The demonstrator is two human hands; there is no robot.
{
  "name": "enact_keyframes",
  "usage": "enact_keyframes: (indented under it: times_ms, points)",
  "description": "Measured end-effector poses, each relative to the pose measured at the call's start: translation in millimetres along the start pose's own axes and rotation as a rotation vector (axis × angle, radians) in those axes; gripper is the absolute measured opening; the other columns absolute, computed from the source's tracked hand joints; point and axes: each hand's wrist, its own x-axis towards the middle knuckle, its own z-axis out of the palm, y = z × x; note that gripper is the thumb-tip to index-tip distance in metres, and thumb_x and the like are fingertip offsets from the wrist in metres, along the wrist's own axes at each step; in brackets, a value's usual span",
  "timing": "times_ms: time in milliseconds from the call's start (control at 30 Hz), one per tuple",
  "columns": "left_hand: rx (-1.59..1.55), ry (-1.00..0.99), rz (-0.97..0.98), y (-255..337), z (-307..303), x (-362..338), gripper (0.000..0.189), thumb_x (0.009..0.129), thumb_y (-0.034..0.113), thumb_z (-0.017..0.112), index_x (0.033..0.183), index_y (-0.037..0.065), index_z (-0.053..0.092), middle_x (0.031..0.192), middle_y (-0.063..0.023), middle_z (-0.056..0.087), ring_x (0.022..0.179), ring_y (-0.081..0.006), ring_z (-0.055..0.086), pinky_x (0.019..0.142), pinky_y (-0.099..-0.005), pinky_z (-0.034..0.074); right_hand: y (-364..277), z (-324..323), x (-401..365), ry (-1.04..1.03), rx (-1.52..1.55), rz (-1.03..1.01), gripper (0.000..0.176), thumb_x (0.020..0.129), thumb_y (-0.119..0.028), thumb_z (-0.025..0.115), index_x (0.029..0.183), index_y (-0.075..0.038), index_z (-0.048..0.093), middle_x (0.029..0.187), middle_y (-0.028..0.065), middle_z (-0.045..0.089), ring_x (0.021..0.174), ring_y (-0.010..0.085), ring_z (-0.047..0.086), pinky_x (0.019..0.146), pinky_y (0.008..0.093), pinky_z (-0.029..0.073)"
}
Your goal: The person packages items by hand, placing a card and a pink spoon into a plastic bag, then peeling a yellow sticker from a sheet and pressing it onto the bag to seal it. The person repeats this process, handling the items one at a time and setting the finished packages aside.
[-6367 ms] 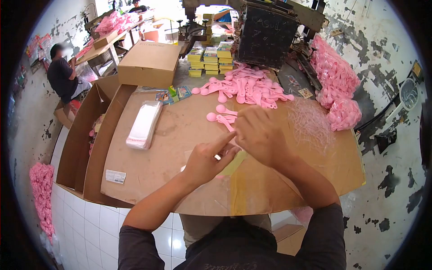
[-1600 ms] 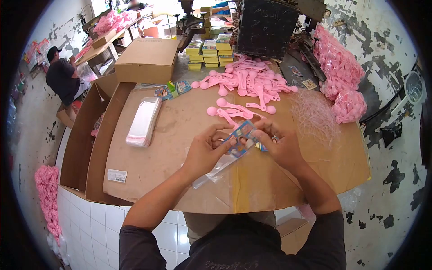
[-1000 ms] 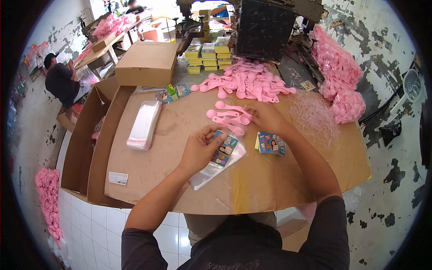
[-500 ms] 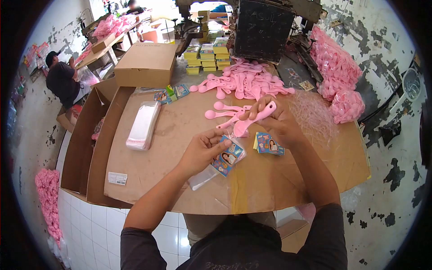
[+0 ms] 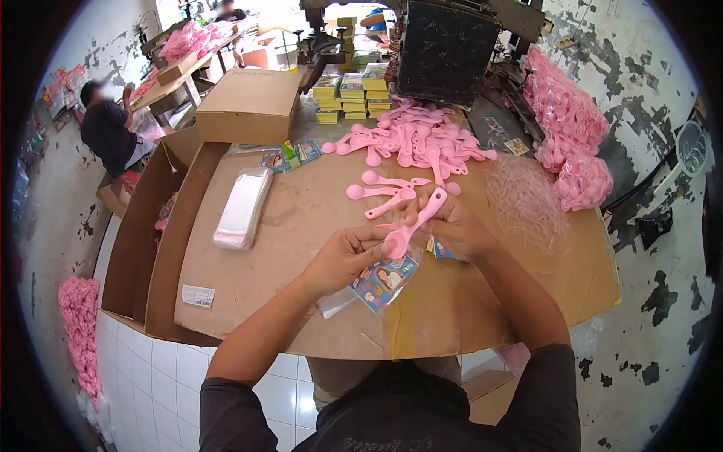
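My right hand (image 5: 456, 226) is closed on a pink spoon (image 5: 414, 224), its round bowl pointing down and left. Close beside the bowl, my left hand (image 5: 343, 260) pinches the top of a clear bag with a blue printed card (image 5: 383, 283) in it. The spoon's bowl overlaps the upper edge of that bag. Under the left hand lies another clear bag (image 5: 337, 303). A small stack of blue cards (image 5: 444, 249) is partly hidden behind the right hand. Several loose pink spoons (image 5: 388, 202) lie just beyond both hands.
A pink spoon pile (image 5: 422, 135), card stacks (image 5: 352, 96) and a closed carton (image 5: 248, 107) stand at the back. Clear bags (image 5: 244, 207) lie left on the cardboard surface (image 5: 263, 290). Plastic strands (image 5: 527, 200) lie right. A person (image 5: 109, 135) sits far left.
My right hand and the spoon have moved down toward the bag. The card now hangs lower below my left hand, more of it showing. The view has shifted slightly.
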Motion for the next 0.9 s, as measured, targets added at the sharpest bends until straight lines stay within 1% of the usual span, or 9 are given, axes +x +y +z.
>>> enact_keyframes:
  times_ms: [67,167,267,367,433,567,667,767,900]
  points:
    - [0.008,0.026,-0.002,-1,2,0,0.039,0.103,0.023,0.066,0.132,-0.002,0.064,0.109,-0.0054,0.075,0.093,-0.0079,0.068,0.084,-0.0246,0.055,-9,5,-2,-0.026,-0.17,0.098,0.025,0.096,0.001,0.063,0.116,-0.008,0.051,0.126,0.0094,0.064,0.135,0.0254,0.055,0.114,0.0424,0.042]
    - [0.008,0.011,0.016,-10,-5,4,0.037,0.104,0.022,0.065,0.132,-0.002,0.064,0.111,-0.0055,0.074,0.094,-0.0077,0.068,0.084,-0.0246,0.055,-17,24,1,0.127,0.038,0.089,0.036,0.101,-0.009,0.058,0.135,-0.005,0.049,0.144,0.0142,0.056,0.14,0.0263,0.05,0.116,0.042,0.039]
    - [0.018,0.04,0.048,-8,-4,4,0.035,0.104,0.021,0.064,0.131,-0.001,0.064,0.112,-0.0053,0.074,0.095,-0.0079,0.068,0.084,-0.0248,0.055,-22,18,2,0.161,0.152,-0.079,0.056,0.106,-0.024,0.048,0.156,-0.004,0.034,0.159,0.0166,0.041,0.147,0.0277,0.04,0.118,0.0428,0.035]
    - [0.071,0.071,0.103,-11,1,5,0.032,0.104,0.02,0.064,0.129,0.0,0.065,0.111,-0.0039,0.074,0.095,-0.0077,0.068,0.083,-0.0246,0.054,-46,40,1,-0.083,-0.15,0.001,0.067,0.107,-0.039,0.035,0.162,-0.003,0.022,0.167,0.0168,0.027,0.153,0.0286,0.031,0.121,0.0467,0.031]
    - [0.075,0.01,0.103,-7,0,2,0.032,0.103,0.021,0.065,0.128,0.001,0.066,0.109,-0.0029,0.074,0.095,-0.0075,0.067,0.083,-0.024,0.054,-42,46,-9,-0.141,-0.213,0.028,0.068,0.107,-0.039,0.036,0.162,-0.003,0.021,0.167,0.0168,0.026,0.151,0.0296,0.033,0.12,0.0464,0.032]
    - [-0.095,-0.087,0.037,6,3,-4,0.031,0.103,0.022,0.065,0.127,0.003,0.066,0.106,-0.0021,0.073,0.094,-0.0071,0.066,0.082,-0.0237,0.053,-43,37,4,-0.095,-0.016,-0.155,0.062,0.106,-0.028,0.044,0.161,-0.004,0.028,0.163,0.0114,0.035,0.149,0.0266,0.036,0.119,0.0425,0.035]
    - [-0.074,-0.146,0.028,-5,-3,-2,0.033,0.103,0.022,0.064,0.131,0.003,0.064,0.111,-0.0025,0.072,0.099,-0.0078,0.066,0.085,-0.0248,0.052,-63,44,0,-0.077,-0.414,0.01,0.044,0.101,-0.013,0.058,0.143,-0.002,0.054,0.149,0.0112,0.053,0.139,0.0257,0.049,0.11,0.0403,0.043]
    - [-0.132,-0.172,0.01,-6,0,-4,0.035,0.104,0.018,0.062,0.135,0.002,0.06,0.119,-0.0033,0.069,0.105,-0.0095,0.064,0.091,-0.0271,0.052,-73,48,5,-0.179,-0.609,-0.258,0.02,0.091,-0.002,0.069,0.111,0.0,0.071,0.12,0.0093,0.068,0.116,0.0264,0.063,0.098,0.0395,0.049]
    - [-0.01,-0.01,0.21,4,0,-3,0.046,0.099,0.003,0.059,0.145,0.002,0.051,0.136,-0.0085,0.062,0.124,-0.0156,0.06,0.106,-0.0337,0.047,-111,63,11,0.032,-0.988,-0.302,0.008,0.088,-0.009,0.076,0.095,-0.003,0.076,0.1,0.0099,0.069,0.095,0.0229,0.066,0.081,0.0377,0.051]
